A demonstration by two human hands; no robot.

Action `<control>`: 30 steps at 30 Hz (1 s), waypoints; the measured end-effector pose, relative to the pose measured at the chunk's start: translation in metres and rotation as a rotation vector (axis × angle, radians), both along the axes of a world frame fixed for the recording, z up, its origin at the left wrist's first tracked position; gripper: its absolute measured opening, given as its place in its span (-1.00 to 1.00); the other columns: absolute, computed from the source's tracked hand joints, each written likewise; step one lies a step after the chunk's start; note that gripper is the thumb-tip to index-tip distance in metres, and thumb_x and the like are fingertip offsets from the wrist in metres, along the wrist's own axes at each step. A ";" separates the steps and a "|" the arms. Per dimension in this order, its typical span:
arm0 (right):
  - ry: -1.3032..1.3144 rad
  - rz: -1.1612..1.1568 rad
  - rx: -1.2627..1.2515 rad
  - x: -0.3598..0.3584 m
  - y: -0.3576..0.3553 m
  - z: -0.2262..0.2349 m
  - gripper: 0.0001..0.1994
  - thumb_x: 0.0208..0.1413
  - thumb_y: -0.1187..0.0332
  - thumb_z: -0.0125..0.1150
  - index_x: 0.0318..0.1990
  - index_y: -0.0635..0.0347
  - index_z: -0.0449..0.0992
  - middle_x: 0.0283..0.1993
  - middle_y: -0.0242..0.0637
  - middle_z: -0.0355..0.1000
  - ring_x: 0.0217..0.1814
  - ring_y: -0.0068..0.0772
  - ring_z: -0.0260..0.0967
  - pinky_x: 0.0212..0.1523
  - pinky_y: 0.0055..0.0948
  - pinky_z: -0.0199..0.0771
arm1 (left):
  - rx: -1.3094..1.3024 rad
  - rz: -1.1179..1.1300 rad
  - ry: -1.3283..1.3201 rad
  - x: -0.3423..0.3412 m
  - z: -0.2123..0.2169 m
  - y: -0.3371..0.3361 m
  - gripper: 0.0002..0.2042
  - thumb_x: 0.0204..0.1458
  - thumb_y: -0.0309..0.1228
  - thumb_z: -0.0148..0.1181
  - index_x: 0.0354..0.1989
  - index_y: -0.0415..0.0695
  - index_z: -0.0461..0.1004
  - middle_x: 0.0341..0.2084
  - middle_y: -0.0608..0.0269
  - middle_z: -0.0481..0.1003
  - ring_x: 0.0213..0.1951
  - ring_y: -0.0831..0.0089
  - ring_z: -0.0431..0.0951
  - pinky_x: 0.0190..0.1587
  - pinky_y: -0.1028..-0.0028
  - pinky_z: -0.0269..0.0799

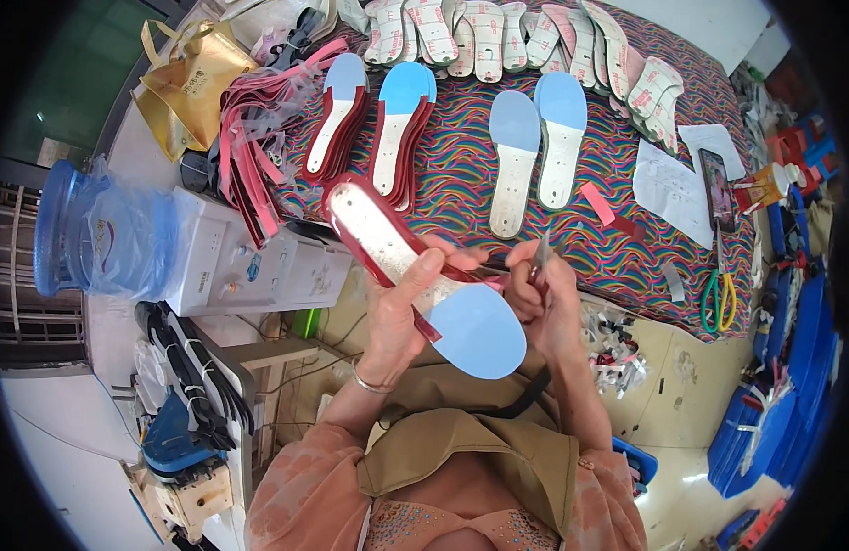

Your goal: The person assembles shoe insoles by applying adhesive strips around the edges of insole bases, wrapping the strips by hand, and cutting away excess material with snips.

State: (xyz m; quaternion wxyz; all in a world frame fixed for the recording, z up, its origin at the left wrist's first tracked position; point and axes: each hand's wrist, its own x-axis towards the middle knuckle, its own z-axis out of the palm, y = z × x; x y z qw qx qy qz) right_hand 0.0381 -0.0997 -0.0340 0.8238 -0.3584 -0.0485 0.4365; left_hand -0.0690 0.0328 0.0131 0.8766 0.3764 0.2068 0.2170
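Observation:
My left hand grips a sole-shaped insole tilted in front of me, thumb on top and fingers beneath. Its wide end is pale blue, its narrow end shiny white with small holes, and dark red material lines its edges. Beside the insole's right edge, my right hand is closed on a small pointed grey blade, its tip upward; the rest of the tool is hidden in the fingers. Loose insoles, a grey-blue-topped one and a brighter blue-topped one, lie beyond on the patterned cloth.
Two stacks of red-edged insoles lie at the far left, beside pink and red strips. White sole pieces line the back. Scissors, a phone and paper lie right. A water dispenser stands left.

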 end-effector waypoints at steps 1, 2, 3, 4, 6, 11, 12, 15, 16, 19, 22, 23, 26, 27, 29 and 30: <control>-0.142 0.101 -0.001 0.009 -0.003 0.003 -0.69 0.26 0.16 -0.05 -0.33 0.23 0.44 -0.68 -0.62 0.04 -0.68 -0.79 -0.10 -0.69 -0.66 -0.22 | 0.071 -0.047 -0.007 0.003 0.003 -0.001 -0.81 0.13 -0.43 0.10 -0.17 -0.29 0.42 -0.31 -0.01 0.53 0.02 0.12 0.47 -0.01 0.17 0.50; -0.163 0.185 -0.024 0.018 -0.004 0.001 -0.74 0.22 0.24 0.04 -0.37 0.24 0.48 -0.71 -0.61 0.08 -0.69 -0.75 -0.01 -0.69 -0.63 -0.09 | 0.066 -0.046 -0.017 0.006 0.004 -0.001 -0.81 0.13 -0.43 0.10 -0.17 -0.29 0.42 -0.31 -0.01 0.53 0.02 0.12 0.47 -0.01 0.17 0.50; -0.172 0.186 -0.030 0.017 -0.004 0.005 -0.74 0.22 0.24 0.04 -0.37 0.24 0.48 -0.71 -0.61 0.08 -0.69 -0.75 -0.01 -0.69 -0.63 -0.09 | 0.172 -0.064 -0.065 0.010 0.003 -0.001 -0.82 0.11 -0.45 0.11 -0.19 -0.31 0.45 -0.28 -0.03 0.53 0.07 0.11 0.43 0.00 0.18 0.48; -0.455 0.181 -0.150 0.014 0.000 0.009 -0.77 0.20 0.28 0.08 -0.41 0.25 0.48 -0.69 -0.60 0.14 -0.68 -0.72 0.07 -0.68 -0.61 -0.01 | 0.279 -0.081 -0.110 0.014 0.000 0.001 -0.82 0.09 -0.47 0.12 -0.20 -0.32 0.48 -0.25 -0.05 0.54 0.11 0.11 0.40 0.01 0.19 0.47; -0.863 0.243 -0.331 0.012 0.002 0.030 -0.84 0.06 0.40 0.25 -0.45 0.30 0.47 -0.63 -0.45 0.34 -0.64 -0.60 0.27 -0.63 -0.51 0.21 | 0.347 -0.076 -0.134 0.012 -0.002 0.009 -0.84 0.07 -0.49 0.13 -0.24 -0.33 0.50 -0.24 -0.05 0.54 0.10 0.10 0.40 0.01 0.21 0.46; -1.516 0.013 -0.322 0.013 -0.001 0.041 -0.82 -0.11 0.44 0.36 -0.52 0.29 0.44 -0.63 -0.20 0.31 -0.67 -0.42 0.29 -0.61 -0.43 0.23 | 0.421 -0.105 -0.163 0.019 0.003 0.008 -0.85 -0.01 -0.50 0.16 -0.31 -0.32 0.51 -0.23 -0.05 0.53 0.06 0.06 0.43 0.14 0.12 0.32; -1.382 0.030 -0.346 0.014 0.002 0.042 -0.81 -0.09 0.45 0.35 -0.52 0.28 0.42 -0.63 -0.22 0.32 -0.66 -0.40 0.31 -0.61 -0.44 0.24 | 0.393 -0.128 -0.129 0.020 0.004 0.007 -0.86 -0.02 -0.54 0.16 -0.30 -0.33 0.51 -0.23 -0.05 0.53 0.04 0.07 0.45 0.13 0.13 0.34; -1.295 0.020 -0.398 0.011 0.005 0.034 -0.83 -0.02 0.52 0.30 -0.51 0.28 0.39 -0.69 -0.39 0.20 -0.67 -0.65 0.06 -0.65 -0.54 0.10 | 0.441 -0.095 -0.143 0.024 0.006 0.006 -0.82 -0.02 -0.63 0.13 -0.22 -0.36 0.48 -0.27 -0.05 0.54 -0.09 0.13 0.54 0.02 0.19 0.45; -1.307 -0.086 -0.427 0.005 0.007 0.032 -0.87 0.00 0.52 0.28 -0.48 0.29 0.42 -0.65 -0.42 0.23 -0.64 -0.68 0.07 -0.63 -0.57 0.10 | 0.349 -0.137 -0.100 0.024 0.006 0.008 -0.80 -0.01 -0.61 0.17 -0.19 -0.36 0.48 -0.30 0.00 0.55 -0.14 0.25 0.56 -0.05 0.30 0.48; -1.081 -0.134 -0.483 -0.017 0.002 0.026 -0.94 0.02 0.54 0.25 -0.37 0.31 0.49 -0.55 -0.49 0.32 -0.55 -0.76 0.12 -0.56 -0.66 0.11 | 0.263 -0.195 -0.063 0.019 0.012 0.012 -0.76 0.02 -0.57 0.21 -0.12 -0.37 0.46 -0.35 0.06 0.57 -0.24 0.39 0.59 -0.14 0.43 0.52; -1.069 -0.031 -0.406 -0.004 -0.011 0.009 -0.95 0.04 0.52 0.22 -0.39 0.31 0.50 -0.54 -0.50 0.34 -0.54 -0.75 0.13 -0.52 -0.65 0.11 | 0.295 -0.251 -0.044 0.019 0.006 0.012 -0.73 0.04 -0.54 0.20 -0.08 -0.37 0.43 -0.38 0.08 0.58 -0.29 0.42 0.60 -0.19 0.46 0.54; -1.077 -0.034 -0.408 0.010 -0.015 0.011 -0.95 0.04 0.52 0.22 -0.39 0.31 0.50 -0.54 -0.50 0.34 -0.54 -0.75 0.13 -0.52 -0.65 0.11 | 0.334 -0.271 -0.029 0.019 0.005 0.011 -0.72 0.05 -0.53 0.19 -0.07 -0.37 0.43 -0.40 0.09 0.58 -0.29 0.43 0.60 -0.21 0.46 0.54; -0.988 -0.020 -0.331 0.052 -0.008 0.035 -0.81 0.05 0.41 0.23 -0.52 0.34 0.46 -0.65 -0.46 0.25 -0.58 -0.71 0.10 -0.57 -0.59 0.09 | 0.304 -0.383 0.029 0.016 0.008 0.007 -0.78 0.05 -0.49 0.21 -0.16 -0.34 0.48 -0.42 0.12 0.58 -0.30 0.47 0.59 -0.23 0.49 0.52; -1.003 -0.085 -0.385 0.064 0.002 0.051 -0.76 0.03 0.35 0.26 -0.54 0.35 0.46 -0.70 -0.44 0.19 -0.60 -0.69 0.08 -0.60 -0.57 0.07 | 0.314 -0.460 0.034 0.016 0.007 0.003 -0.80 0.05 -0.49 0.22 -0.19 -0.33 0.49 -0.43 0.14 0.58 -0.30 0.49 0.59 -0.24 0.50 0.51; -1.169 0.017 -0.365 0.077 0.023 0.076 -0.75 0.04 0.34 0.27 -0.55 0.34 0.45 -0.71 -0.46 0.17 -0.61 -0.70 0.03 -0.61 -0.56 0.04 | 0.351 -0.499 -0.005 0.018 0.002 -0.002 -0.82 0.04 -0.46 0.24 -0.24 -0.33 0.51 -0.44 0.16 0.58 -0.32 0.52 0.58 -0.25 0.52 0.50; -1.325 0.131 -0.335 0.078 0.028 0.082 -0.73 0.04 0.33 0.28 -0.55 0.33 0.44 -0.71 -0.48 0.14 -0.62 -0.70 -0.01 -0.62 -0.55 0.01 | 0.376 -0.525 0.017 0.017 -0.001 -0.003 -0.81 0.04 -0.45 0.23 -0.24 -0.31 0.51 -0.44 0.19 0.58 -0.35 0.55 0.57 -0.28 0.53 0.49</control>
